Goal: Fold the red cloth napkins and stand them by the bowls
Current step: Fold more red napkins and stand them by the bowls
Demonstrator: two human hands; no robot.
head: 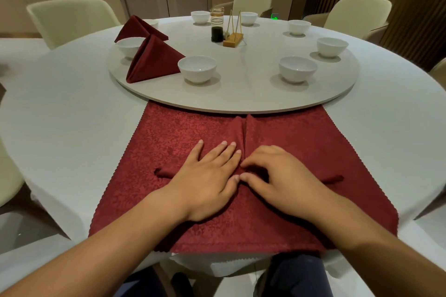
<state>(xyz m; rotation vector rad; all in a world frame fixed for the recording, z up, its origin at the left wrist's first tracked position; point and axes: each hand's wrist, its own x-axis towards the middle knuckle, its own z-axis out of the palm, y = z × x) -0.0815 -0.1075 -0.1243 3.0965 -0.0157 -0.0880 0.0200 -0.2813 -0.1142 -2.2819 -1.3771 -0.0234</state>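
The red napkin (289,142) lies flat on the surface (72,128) right in front of the person. Its far edge sits against the rim of the round tray (241,103). Two flaps meet in a line down its middle, so the folding looks about half done. The left hand (207,176) lies flat on the cloth with straight fingers and presses it down. The right hand (277,171) has curled fingers, and its thumb and first finger seem to pinch the cloth where the flaps meet. Next, I think, the pinched part must be folded over while the flat hand holds the cloth in place. The napkin's near edge lies right at the edge of the surface, so a hard pull could make it slide off. One folded napkin (154,60) stands on the tray just beside the left bowl (197,69), and the other folded napkin (138,28) stands behind it. The right bowl (297,69) has bare tray all around, room for this one.
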